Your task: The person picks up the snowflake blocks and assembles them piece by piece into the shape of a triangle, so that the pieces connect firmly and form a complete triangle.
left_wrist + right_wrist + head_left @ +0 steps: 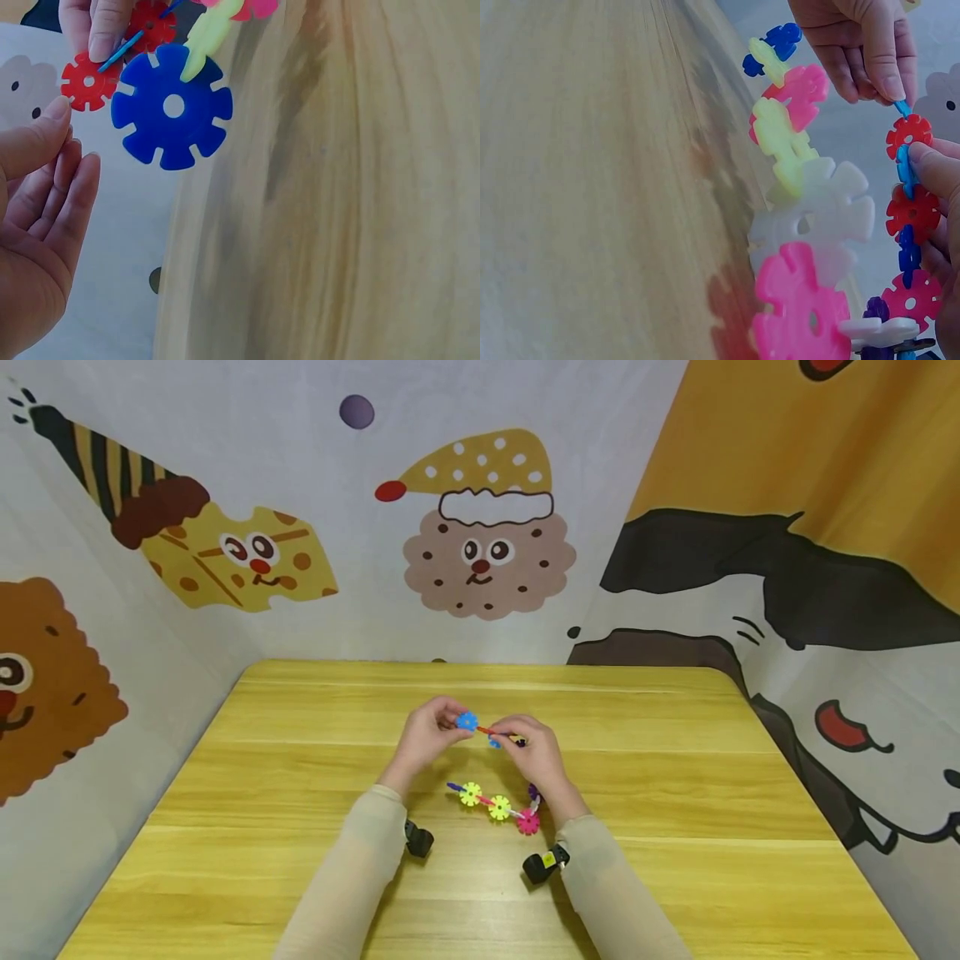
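Note:
My left hand [429,739] pinches a light blue notched disc [467,721] at the end of a chain of interlocking plastic snowflake discs. Fingers of my right hand [536,752] grip the same chain close by, around a second light blue disc [906,171]. Between the hands a red disc [909,136] is joined to both blue ones. Below my right hand the chain goes on through another red disc [913,213], then dark blue, pink, white and purple ones. Its other end, with yellow discs [499,807] and a dark blue disc [172,112], hangs over the table.
The wooden table [675,760] spreads around both arms. Behind it hangs a pale curtain [300,468] printed with cartoon figures. A black camera [420,840] is strapped at my left wrist, and another camera [542,865] at my right.

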Demonstrator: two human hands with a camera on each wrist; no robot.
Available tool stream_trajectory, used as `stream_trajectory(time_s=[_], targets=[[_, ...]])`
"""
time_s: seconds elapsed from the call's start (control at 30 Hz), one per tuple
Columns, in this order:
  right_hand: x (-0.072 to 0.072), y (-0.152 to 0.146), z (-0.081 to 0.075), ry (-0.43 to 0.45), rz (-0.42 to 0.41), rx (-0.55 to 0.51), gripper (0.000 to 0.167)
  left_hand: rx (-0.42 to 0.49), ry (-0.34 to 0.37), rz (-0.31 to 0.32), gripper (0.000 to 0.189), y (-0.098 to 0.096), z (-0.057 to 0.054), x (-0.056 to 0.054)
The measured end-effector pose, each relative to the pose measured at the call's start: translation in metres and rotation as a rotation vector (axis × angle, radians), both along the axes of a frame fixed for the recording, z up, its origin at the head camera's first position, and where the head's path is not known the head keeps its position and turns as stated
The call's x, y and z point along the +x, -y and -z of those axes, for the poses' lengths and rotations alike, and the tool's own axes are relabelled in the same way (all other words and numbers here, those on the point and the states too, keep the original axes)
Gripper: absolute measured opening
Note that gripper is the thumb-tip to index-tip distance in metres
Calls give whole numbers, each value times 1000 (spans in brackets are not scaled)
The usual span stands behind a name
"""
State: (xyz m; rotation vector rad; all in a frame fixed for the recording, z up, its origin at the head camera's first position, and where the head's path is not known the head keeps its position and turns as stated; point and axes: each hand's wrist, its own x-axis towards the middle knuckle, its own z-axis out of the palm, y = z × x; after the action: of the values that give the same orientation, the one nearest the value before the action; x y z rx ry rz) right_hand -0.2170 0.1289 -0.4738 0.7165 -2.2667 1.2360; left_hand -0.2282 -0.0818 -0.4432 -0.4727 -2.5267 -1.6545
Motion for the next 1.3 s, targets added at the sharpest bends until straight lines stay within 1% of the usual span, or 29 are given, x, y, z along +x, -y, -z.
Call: stream_trajectory(time_s=[0.1,0.27,0.47,0.6,0.67,0.77,0.9,1.13,1.3], targets=[[0,0,0,6,6,9,7,14,7,-16,26,-1,0,1],[0,1,1,26,10,16,6,54,28,-20,25,-4,2,2],[0,2,2,1,8,0,7,95,64,-47,23,-8,3,5],[0,3,2,-16,10,-6,7,101,52,-64,22,-10,6,6],[0,3,2,-5,13,-11,6,99,40,-67,22,-11,6,6],[0,1,0,19,13,-23,6,99,18,-47,22,-13,6,6],[-1,-3,-1,42,19,-38,5,96,8,-8,26,-13,6,7],[-2,-10,4,60,49,-79,7,113,30,52,42,-5,7,13],[0,-13,5,76,88,-75,7,101,46,58,43,6,8,19]])
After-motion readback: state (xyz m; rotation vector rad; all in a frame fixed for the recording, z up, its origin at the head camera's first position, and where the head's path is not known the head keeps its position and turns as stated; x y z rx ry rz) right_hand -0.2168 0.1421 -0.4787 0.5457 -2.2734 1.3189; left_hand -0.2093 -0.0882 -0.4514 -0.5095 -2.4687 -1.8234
